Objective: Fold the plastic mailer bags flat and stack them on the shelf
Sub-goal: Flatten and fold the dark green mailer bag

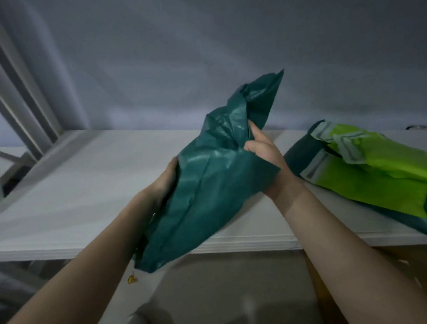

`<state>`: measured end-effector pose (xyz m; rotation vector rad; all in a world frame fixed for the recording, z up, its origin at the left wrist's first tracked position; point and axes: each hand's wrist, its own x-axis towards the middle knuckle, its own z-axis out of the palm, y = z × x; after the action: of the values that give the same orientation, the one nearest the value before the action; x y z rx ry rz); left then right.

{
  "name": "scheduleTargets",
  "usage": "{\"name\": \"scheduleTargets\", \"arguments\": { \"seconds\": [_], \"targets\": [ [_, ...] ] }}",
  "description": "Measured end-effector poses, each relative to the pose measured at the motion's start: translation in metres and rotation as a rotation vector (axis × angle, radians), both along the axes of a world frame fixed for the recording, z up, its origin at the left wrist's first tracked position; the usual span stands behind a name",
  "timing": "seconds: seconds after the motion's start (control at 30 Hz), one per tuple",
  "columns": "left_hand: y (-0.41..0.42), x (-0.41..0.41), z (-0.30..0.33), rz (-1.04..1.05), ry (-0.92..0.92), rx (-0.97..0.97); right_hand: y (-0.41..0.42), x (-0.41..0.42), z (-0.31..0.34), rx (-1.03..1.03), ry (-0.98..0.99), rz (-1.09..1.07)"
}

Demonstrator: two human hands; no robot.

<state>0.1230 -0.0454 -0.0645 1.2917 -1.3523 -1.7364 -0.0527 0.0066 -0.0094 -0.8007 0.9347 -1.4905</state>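
A crumpled dark green mailer bag (pixel 208 177) hangs in the air in front of the white shelf (pixel 69 198), held between both hands. My left hand (pixel 164 181) holds its left edge, mostly hidden behind the plastic. My right hand (pixel 265 155) grips the bag's bunched upper right part with fingers curled into the folds. A pile of lime green mailer bags (pixel 376 172) lies on dark green mailer bags (pixel 306 155) at the shelf's right end.
White frame posts (pixel 10 88) rise at the left of the shelf, with a grey wall behind. Below the shelf sit a brown cardboard box (pixel 369 277) at the right and a small yellow scrap (pixel 131 279) on the floor.
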Motion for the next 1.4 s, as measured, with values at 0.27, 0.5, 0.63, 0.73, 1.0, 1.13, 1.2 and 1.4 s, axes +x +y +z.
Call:
{"name": "scheduleTargets", "arguments": {
  "seconds": [0.27, 0.5, 0.63, 0.73, 1.0, 1.13, 1.2, 1.4],
  "targets": [
    [-0.046, 0.010, -0.014, 0.210, 0.146, 0.021, -0.016, -0.027, -0.010, 0.126, 0.356, -0.156],
    [-0.054, 0.036, -0.023, 0.131, -0.110, -0.169, 0.008, -0.045, -0.058, 0.438, 0.691, -0.131],
    [-0.055, 0.045, -0.027, -0.030, -0.440, -0.317, 0.017, -0.044, -0.078, 0.595, 0.654, -0.072],
    [-0.050, 0.041, -0.025, -0.083, -0.596, -0.530, 0.020, -0.039, -0.072, 0.490, 0.748, -0.234],
    [-0.034, 0.011, 0.018, 0.035, -0.765, -1.113, 0.001, -0.005, -0.024, -0.124, 1.395, -0.265],
    [-0.031, -0.001, 0.030, 0.051, -0.798, -1.352, -0.017, 0.014, -0.003, -0.286, 1.686, -0.142],
    [-0.029, -0.003, 0.034, 0.088, -0.813, -1.483, -0.023, 0.019, 0.003, -0.274, 1.829, -0.077],
    [-0.019, -0.008, 0.058, 0.259, -0.731, -1.597, -0.028, 0.023, 0.022, -0.263, 1.985, -0.054]
  ]
}}
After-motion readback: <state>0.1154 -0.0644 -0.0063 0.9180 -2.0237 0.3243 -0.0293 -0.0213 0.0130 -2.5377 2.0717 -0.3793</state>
